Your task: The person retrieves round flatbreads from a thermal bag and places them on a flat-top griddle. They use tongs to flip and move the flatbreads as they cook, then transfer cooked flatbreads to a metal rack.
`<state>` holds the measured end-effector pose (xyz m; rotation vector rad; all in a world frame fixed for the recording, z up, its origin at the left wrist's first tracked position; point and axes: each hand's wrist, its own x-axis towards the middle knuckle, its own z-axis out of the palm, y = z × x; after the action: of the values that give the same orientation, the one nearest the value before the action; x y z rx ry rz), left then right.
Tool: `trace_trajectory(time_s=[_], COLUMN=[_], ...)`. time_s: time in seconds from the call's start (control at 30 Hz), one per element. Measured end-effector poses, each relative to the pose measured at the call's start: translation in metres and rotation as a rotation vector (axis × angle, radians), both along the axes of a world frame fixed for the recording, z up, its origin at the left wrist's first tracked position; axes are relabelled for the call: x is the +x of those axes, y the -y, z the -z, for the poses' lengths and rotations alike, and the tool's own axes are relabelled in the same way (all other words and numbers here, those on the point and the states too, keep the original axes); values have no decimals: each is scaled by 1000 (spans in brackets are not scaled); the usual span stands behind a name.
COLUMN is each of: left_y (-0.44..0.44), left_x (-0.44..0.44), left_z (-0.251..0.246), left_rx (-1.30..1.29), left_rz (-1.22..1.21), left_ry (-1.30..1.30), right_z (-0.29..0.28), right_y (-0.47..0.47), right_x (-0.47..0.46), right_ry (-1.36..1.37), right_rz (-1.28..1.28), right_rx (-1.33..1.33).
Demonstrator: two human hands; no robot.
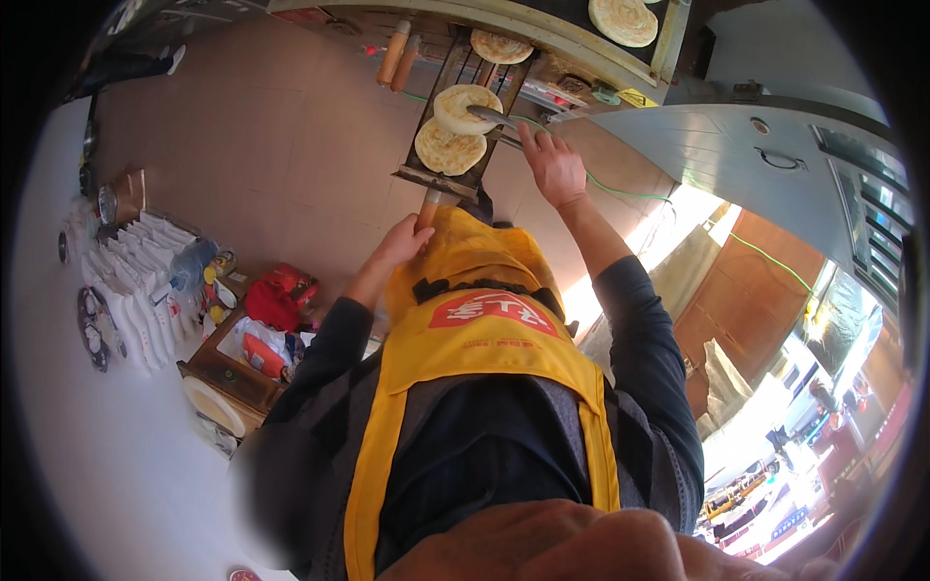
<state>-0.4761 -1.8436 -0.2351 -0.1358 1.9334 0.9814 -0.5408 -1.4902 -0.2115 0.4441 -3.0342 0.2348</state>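
Note:
My left hand (404, 240) is closed around the wooden handle (429, 206) of a metal rack (429, 176), which is pulled out from under a griddle. My right hand (556, 165) grips metal tongs (491, 115), whose tip lies over a round flatbread (465, 102) on the rack. That bread overlaps a browned flatbread (450, 149) nearer to me. Farther back on the rack, a third flatbread (501, 46) is partly under the griddle's edge. What the lower jaw of the tongs touches is hidden.
The griddle (567, 42) carries more flatbread at the upper right. Two wooden handles (393, 54) stick out left of the rack. A green cable (625, 193) runs at the right, below a metal cabinet (726, 145). Stacked white packages (138, 283) stand at the left.

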Motion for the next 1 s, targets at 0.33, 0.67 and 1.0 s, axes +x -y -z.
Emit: trace_trajectory(time_s=[0.33,0.67,1.0], left_y=[-1,-1,-6], left_x=[3,6,1], left_z=[-1,-1,-6], left_rx=[-17,-47,-71], left_rz=[-20,-15,-10], left_ry=[-6,-12,29], right_z=[-2,-5,-22], right_y=[23,-5,-25], right_x=[29,50,4], right_ry=[1020,1318,1037], right_rz=[578,397,367], right_rx=[-1316,-1319,-931])
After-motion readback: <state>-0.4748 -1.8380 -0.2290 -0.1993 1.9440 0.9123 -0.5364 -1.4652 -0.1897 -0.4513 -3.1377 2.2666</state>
